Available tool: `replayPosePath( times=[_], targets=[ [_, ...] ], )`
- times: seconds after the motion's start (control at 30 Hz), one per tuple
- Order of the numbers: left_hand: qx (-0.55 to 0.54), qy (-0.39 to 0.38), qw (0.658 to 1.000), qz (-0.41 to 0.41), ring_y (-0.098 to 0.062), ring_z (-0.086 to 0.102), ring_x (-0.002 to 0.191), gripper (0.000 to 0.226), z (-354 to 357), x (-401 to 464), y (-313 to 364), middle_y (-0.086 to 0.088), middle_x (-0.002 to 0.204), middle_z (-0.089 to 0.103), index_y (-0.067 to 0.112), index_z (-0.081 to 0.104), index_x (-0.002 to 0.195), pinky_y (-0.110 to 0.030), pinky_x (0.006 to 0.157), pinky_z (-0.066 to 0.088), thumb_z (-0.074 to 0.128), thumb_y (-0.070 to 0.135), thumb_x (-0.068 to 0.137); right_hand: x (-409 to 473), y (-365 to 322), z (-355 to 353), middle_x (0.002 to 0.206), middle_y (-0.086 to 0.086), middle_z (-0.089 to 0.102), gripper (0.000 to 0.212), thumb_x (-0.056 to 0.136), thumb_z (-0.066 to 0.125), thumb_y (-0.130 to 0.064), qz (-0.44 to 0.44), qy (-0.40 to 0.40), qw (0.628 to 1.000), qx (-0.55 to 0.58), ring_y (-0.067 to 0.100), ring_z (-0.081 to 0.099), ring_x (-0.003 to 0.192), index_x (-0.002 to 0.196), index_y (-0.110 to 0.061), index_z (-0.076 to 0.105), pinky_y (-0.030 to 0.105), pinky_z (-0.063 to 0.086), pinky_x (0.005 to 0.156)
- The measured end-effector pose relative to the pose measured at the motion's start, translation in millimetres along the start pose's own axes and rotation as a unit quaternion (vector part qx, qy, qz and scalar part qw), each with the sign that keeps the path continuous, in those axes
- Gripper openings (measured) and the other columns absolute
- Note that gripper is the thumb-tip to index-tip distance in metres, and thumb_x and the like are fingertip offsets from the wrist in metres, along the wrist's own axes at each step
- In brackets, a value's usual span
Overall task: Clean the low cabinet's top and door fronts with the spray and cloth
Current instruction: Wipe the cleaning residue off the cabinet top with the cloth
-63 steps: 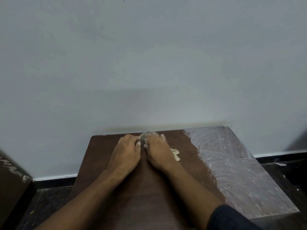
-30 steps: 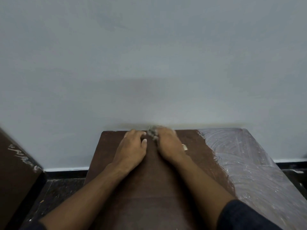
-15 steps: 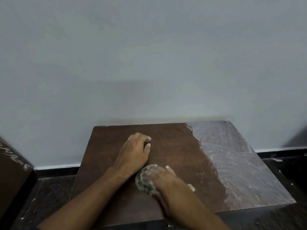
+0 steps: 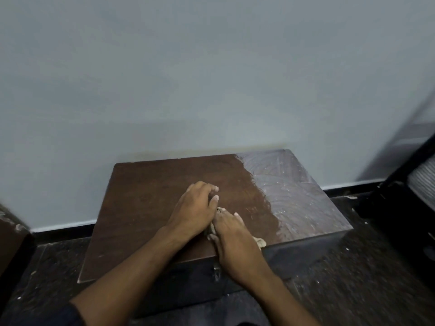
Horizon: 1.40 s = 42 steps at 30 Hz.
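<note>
Cloth [image 4: 260,242] is sliding back toward the cabinet top's [image 4: 146,208] front edge under the flat-fingered right hand [image 4: 233,241], leaving the dusty right side unwiped.

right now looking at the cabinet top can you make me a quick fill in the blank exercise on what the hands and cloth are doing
1. The cloth lies under the ____ hand.
2. The left hand rests on the cabinet top holding ____.
3. The whitish smeared film covers the top's ____ side.
4. Behind the cabinet stands a plain ____.

Missing words: right; nothing; right; wall
</note>
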<state>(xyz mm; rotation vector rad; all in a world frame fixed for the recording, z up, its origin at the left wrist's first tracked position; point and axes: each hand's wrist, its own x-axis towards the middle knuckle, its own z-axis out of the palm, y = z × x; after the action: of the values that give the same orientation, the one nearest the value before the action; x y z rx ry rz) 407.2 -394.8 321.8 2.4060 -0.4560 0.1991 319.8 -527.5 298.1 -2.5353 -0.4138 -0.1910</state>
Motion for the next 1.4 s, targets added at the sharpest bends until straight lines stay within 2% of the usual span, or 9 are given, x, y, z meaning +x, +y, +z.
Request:
replayPosePath(
  times=[0.27,0.47,0.63,0.8,0.9,1.03,1.1,1.3,1.4],
  targets=[
    [0.005,-0.007,0.999,0.046,-0.006,0.053,0.107,0.023,14.2,-18.7,11.2,0.013,0.113,0.061,0.025,0.064,0.117,-0.028,0.096,0.046,0.058,0.03,0.095,17.2,62.1,-28.9,0.16,0.005,0.038,0.05,0.103,0.045,-0.018,0.127,0.056,0.989,-0.055,0.022,0.019,0.154,0.152,-0.015,0.037,0.038,0.007,0.126],
    [-0.008,-0.024,0.998,0.064,-0.005,0.051,0.112,0.024,34.6,-1.8,24.7,0.013,0.116,0.06,0.024,0.063,0.118,-0.028,0.099,0.045,0.057,0.03,0.096,-27.6,59.1,-36.2,0.16,-0.003,0.038,0.055,0.1,0.047,-0.016,0.085,0.047,0.994,-0.051,0.015,0.024,0.152,0.154,-0.022,0.036,0.031,0.007,0.125],
    [0.001,-0.054,0.993,0.108,-0.004,0.049,0.113,0.025,58.7,8.4,48.2,0.015,0.117,0.057,0.026,0.062,0.12,-0.027,0.1,0.044,0.056,0.033,0.097,-9.2,146.5,-86.3,0.158,0.007,0.042,0.051,0.101,0.049,-0.011,0.245,0.111,0.96,-0.082,0.024,0.026,0.152,0.151,-0.017,0.04,0.043,0.009,0.126],
    [-0.002,-0.063,0.99,0.122,-0.012,0.051,0.107,0.021,79.9,19.8,70.1,0.008,0.113,0.059,0.022,0.061,0.114,-0.032,0.097,0.046,0.055,0.029,0.096,-18.7,104.3,-62.4,0.155,0.004,0.044,0.047,0.101,0.048,-0.017,0.185,0.118,0.972,-0.087,0.023,0.031,0.149,0.148,-0.017,0.042,0.037,0.008,0.124],
    [-0.025,-0.057,0.992,0.108,-0.01,0.051,0.105,0.017,87.3,27.7,77.0,0.009,0.109,0.059,0.023,0.06,0.11,-0.03,0.095,0.046,0.055,0.023,0.095,-43.6,86.7,-52.0,0.16,0.0,0.037,0.052,0.102,0.036,-0.023,0.134,0.078,0.984,-0.086,0.018,0.021,0.154,0.154,-0.017,0.036,0.033,0.004,0.124],
    [-0.022,-0.077,0.988,0.13,-0.006,0.05,0.107,0.021,95.1,28.6,82.0,0.011,0.112,0.058,0.025,0.061,0.117,-0.028,0.097,0.045,0.056,0.027,0.096,-37.6,153.2,-84.1,0.158,0.004,0.041,0.05,0.101,0.047,-0.02,0.241,0.128,0.956,-0.107,0.022,0.025,0.152,0.15,-0.021,0.039,0.04,0.014,0.126],
    [-0.019,-0.093,0.985,0.145,-0.005,0.05,0.108,0.022,99.4,28.5,87.8,0.012,0.113,0.058,0.026,0.062,0.118,-0.026,0.098,0.045,0.056,0.028,0.096,-29.2,171.2,-100.9,0.159,0.009,0.04,0.051,0.1,0.049,-0.016,0.289,0.136,0.939,-0.127,0.025,0.024,0.152,0.15,-0.014,0.038,0.043,0.013,0.125],
    [0.001,-0.107,0.977,0.184,-0.009,0.049,0.112,0.025,116.5,37.8,111.2,0.01,0.115,0.056,0.026,0.06,0.12,-0.031,0.101,0.043,0.055,0.035,0.096,-60.9,131.8,-81.9,0.158,0.01,0.041,0.052,0.101,0.047,-0.016,0.257,0.139,0.945,-0.146,0.025,0.025,0.152,0.152,-0.008,0.038,0.04,0.008,0.126],
    [0.012,-0.114,0.974,0.198,-0.01,0.048,0.114,0.028,120.9,41.3,118.0,0.01,0.117,0.055,0.025,0.059,0.123,-0.031,0.102,0.042,0.056,0.034,0.096,-56.2,173.8,-104.5,0.153,0.011,0.046,0.051,0.098,0.05,-0.011,0.317,0.156,0.923,-0.15,0.027,0.031,0.148,0.149,-0.009,0.041,0.043,0.015,0.124]
  ],
)
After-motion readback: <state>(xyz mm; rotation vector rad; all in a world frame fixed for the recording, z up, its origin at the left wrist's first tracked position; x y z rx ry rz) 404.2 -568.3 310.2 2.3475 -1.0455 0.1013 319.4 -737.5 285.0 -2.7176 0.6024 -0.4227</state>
